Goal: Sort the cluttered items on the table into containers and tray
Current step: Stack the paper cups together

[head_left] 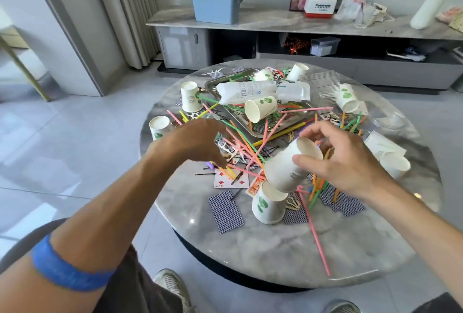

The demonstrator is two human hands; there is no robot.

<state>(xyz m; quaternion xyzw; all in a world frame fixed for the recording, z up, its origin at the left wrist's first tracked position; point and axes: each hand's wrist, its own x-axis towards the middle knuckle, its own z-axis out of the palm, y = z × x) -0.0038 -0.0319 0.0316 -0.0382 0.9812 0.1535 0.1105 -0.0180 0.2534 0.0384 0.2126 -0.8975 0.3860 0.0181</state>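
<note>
My right hand (343,160) grips a white paper cup (288,167), tilted on its side just above another upturned cup (269,203) at the table's near middle. My left hand (198,142) reaches down, fingers curled, into a tangle of coloured straws (250,147); whether it holds one I cannot tell. A metal tray (253,130) at the table's centre carries a white plastic packet (260,91), a lying cup (260,110) and more straws. Playing cards (226,208) lie face down and face up near the front.
More paper cups stand at the left (190,96) (159,127) and lie at the right (348,98) (394,165). The round marble table (250,255) ends close in front of me. A sideboard behind holds a blue lidded box (216,3).
</note>
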